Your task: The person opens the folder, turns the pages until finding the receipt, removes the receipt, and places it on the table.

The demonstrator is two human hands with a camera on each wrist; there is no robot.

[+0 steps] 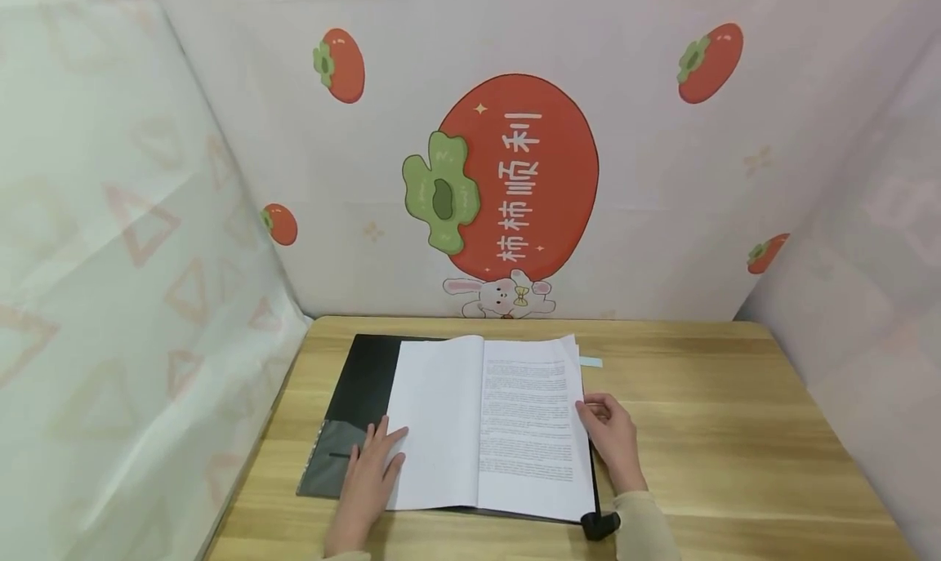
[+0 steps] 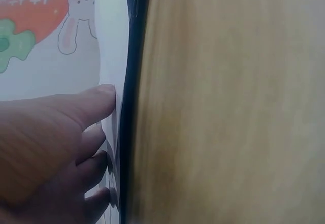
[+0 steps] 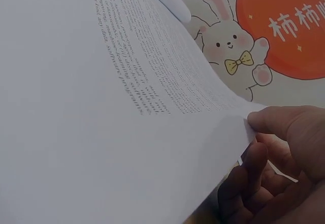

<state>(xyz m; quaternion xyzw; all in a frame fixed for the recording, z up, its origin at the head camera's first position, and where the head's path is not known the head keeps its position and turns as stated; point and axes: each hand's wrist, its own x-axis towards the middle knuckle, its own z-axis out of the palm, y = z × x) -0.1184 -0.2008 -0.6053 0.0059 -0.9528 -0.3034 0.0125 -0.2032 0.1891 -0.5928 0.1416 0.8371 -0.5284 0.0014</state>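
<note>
Right hand (image 1: pixel 612 432) on page (image 1: pixel 525 422) (text side up)

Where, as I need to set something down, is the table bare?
The widest bare patch of table lies between the right hand and the table's right edge. A smaller strip borders the near edge of the black folder. The folder itself is crowded with open pages and the left hand.
</note>
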